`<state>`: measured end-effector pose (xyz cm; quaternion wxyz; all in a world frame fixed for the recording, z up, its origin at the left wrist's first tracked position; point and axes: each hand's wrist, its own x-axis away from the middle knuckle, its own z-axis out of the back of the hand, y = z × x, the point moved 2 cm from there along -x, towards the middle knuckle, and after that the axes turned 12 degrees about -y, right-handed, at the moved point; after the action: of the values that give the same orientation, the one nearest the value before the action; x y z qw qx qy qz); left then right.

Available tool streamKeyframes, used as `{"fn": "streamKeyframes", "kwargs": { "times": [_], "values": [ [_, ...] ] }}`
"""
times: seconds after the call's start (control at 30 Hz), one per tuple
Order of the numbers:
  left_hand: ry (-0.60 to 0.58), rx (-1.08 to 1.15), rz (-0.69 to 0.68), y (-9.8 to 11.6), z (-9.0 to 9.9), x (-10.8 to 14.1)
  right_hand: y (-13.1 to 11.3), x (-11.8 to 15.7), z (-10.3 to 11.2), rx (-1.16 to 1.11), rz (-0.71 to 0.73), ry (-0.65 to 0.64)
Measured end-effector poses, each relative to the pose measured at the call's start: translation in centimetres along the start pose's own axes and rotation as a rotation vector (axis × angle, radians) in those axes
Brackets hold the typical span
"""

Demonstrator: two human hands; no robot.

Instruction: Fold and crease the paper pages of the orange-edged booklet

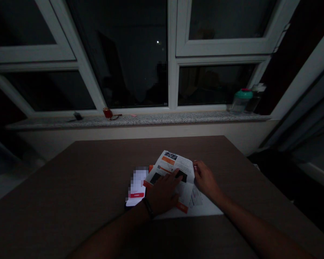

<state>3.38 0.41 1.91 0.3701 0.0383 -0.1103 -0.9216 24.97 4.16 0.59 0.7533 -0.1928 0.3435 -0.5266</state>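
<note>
A printed leaflet [186,167] with orange bands and dark pictures lies tilted over a white sheet [207,208] on the brown table. Across the leaflet's lower left part rests my left hand [163,192], its fingers spread flat on the paper and a dark band at the wrist. My right hand [203,176] pinches the leaflet's right edge between closed fingers. A lit phone [137,187] lies just left of the leaflet, its screen partly pixelated. Something orange shows from under the leaflet's upper left edge.
The wooden table [102,158] ends below a stone windowsill [156,118]. On the sill stand a teal-lidded bottle [241,100] and a clear bottle [255,97] at the right, a small red jar [107,113] and a small dark object [78,116] at the left.
</note>
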Motion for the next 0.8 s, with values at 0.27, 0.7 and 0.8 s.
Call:
{"fn": "streamKeyframes", "kwargs": {
  "times": [0.27, 0.7, 0.8],
  "values": [
    [0.04, -0.026, 0.051, -0.17, -0.19, 0.2, -0.35, 0.14, 0.3, -0.003, -0.023, 0.039],
    [0.048, -0.045, 0.13, -0.17, 0.19, 0.18, -0.14, 0.29, -0.26, 0.083, -0.027, -0.102],
    [0.056, -0.051, 0.164, -0.1, 0.37, 0.16, -0.42, 0.31, -0.25, 0.089, 0.013, -0.143]
  ]
}}
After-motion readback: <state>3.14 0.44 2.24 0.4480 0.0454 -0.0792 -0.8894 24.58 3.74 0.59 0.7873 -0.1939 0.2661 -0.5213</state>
